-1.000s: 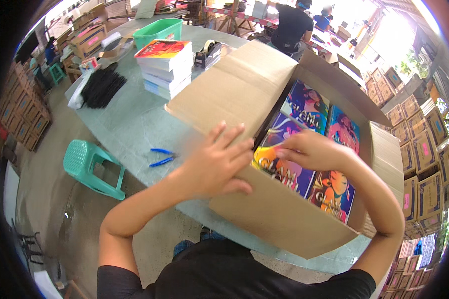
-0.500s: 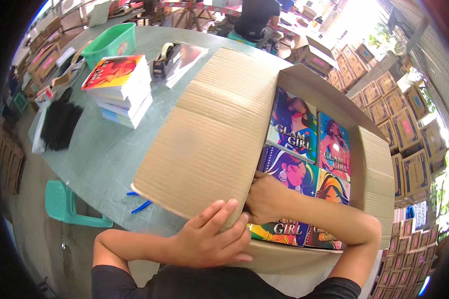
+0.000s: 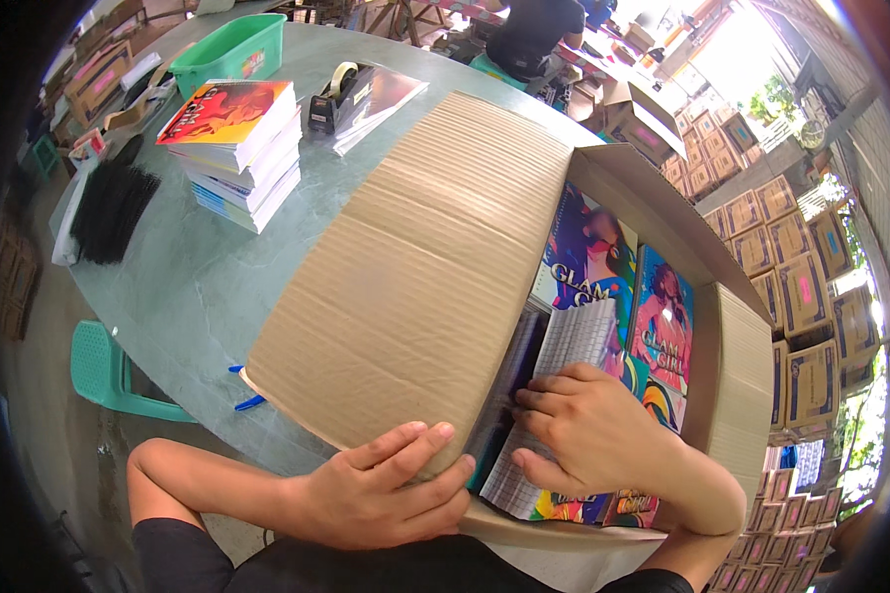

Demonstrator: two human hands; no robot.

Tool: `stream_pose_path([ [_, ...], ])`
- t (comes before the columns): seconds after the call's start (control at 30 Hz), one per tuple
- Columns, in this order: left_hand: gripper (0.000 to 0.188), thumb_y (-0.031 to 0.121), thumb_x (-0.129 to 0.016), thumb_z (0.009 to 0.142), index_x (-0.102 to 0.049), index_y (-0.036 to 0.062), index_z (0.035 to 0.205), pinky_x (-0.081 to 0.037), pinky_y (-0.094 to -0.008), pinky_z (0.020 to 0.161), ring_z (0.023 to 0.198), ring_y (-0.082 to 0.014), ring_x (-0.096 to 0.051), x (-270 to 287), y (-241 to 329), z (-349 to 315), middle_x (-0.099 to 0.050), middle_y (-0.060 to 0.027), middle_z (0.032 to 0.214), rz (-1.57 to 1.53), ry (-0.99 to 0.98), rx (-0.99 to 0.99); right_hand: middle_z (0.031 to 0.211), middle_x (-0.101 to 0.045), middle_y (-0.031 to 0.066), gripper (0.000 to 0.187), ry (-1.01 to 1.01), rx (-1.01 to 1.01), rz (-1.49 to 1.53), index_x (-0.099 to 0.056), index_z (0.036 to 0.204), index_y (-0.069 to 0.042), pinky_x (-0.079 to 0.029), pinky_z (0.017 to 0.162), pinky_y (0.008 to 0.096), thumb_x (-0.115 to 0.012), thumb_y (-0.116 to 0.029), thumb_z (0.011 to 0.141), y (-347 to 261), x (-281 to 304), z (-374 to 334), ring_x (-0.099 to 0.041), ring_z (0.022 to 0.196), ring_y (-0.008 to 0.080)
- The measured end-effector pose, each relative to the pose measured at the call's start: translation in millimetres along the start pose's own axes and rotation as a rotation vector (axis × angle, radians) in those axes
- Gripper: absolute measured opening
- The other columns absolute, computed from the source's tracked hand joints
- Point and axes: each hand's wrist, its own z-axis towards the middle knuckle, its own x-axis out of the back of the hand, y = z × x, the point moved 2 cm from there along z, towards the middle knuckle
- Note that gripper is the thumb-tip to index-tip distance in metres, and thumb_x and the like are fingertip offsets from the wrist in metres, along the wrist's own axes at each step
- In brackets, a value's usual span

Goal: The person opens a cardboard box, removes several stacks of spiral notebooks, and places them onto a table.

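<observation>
Head view, as it reaches me, has an open brown corrugated cardboard carton [image 3: 742, 366] at the right of a grey-green, smooth-topped bench [image 3: 208, 296]. Inside the carton I see glossy, brightly coloured notebooks [image 3: 663, 311], covers upward, in side-by-side piles. Along the carton's left side runs a long block of pale, finely lined edges [image 3: 580, 336], with a narrow dark gap to its left.

The right hand [image 3: 585, 430] is down in the carton, lying across that block; its fingers are bent toward the dark gap, the thumb set apart from them. I cannot tell whether it grips anything, since the fingertips sink into shadow. The left hand [image 3: 391, 486] rests at the near corner of the wide ribbed left flap [image 3: 415, 267], fingers laid over the edge and close together. Its thumb is out of my sight, so I cannot tell whether it pinches the cardboard.

Two bright blue handles [image 3: 250, 402] poke out from beneath the flap. Farther left I make out a squared stack of white-paged books with a red-and-yellow top cover [image 3: 237, 163], a black tape dispenser [image 3: 331, 107] beside it, a mint-green plastic tub [image 3: 252, 57] behind, and a black bristly bundle [image 3: 117, 208]. A green plastic stool [image 3: 99, 366] stands beside the bench; brown cartons are piled [image 3: 806, 267] at far right.
</observation>
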Motion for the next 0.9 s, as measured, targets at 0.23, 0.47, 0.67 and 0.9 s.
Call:
stream_pose_path([
  [0.23, 0.028, 0.033, -0.054, 0.084, -0.058, 0.0089, 0.096, -0.037, -0.0396, 0.097, 0.111, -0.0284, -0.049, 1, 1, 0, -0.055, -0.0105, 0.111, -0.092, -0.012, -0.005, 0.094, -0.064, 0.0182, 0.04, 0.012, 0.008, 0.019, -0.062, 0.081, 0.004, -0.043, 0.081, 0.0333, -0.051, -0.034, 0.078, -3, 18, -15, -0.061, 0.089, 0.0261],
  [0.47, 0.064, 0.034, -0.042, 0.089, -0.028, -0.0183, 0.123, -0.032, -0.039, 0.099, 0.117, -0.0406, -0.042, 9, 1, 68, -0.041, -0.0355, 0.122, -1.351, -0.371, 0.814, 0.092, -0.064, 0.0155, 0.031, 0.036, -0.055, 0.05, -0.062, 0.081, 0.002, -0.043, 0.081, 0.0345, -0.054, -0.027, 0.074, -3, 28, -27, -0.061, 0.088, 0.0267],
  [0.67, 0.065, 0.051, -0.027, 0.091, -0.041, -0.0048, 0.122, -0.04, -0.0414, 0.089, 0.11, -0.0319, -0.047, -49, -9, 108, -0.049, -0.0231, 0.118, -1.569, -0.508, 1.12, 0.089, -0.064, 0.0149, 0.031, 0.104, -0.042, 0.088, -0.063, 0.082, 0.002, -0.045, 0.077, 0.0373, -0.056, -0.025, 0.068, -1, 37, -47, -0.061, 0.083, 0.0281],
  [0.9, 0.097, 0.078, -0.028, 0.077, -0.032, -0.004, 0.13, -0.038, -0.0428, 0.094, 0.114, -0.0295, -0.046, -77, -5, 105, -0.044, -0.0198, 0.126, -1.565, -0.554, 1.198, 0.089, -0.06, 0.0167, 0.048, 0.891, 0.051, 0.207, -0.064, 0.087, 0.003, -0.044, 0.075, 0.0409, -0.036, -0.035, 0.09, 6, 19, -63, -0.056, 0.085, 0.0323],
])
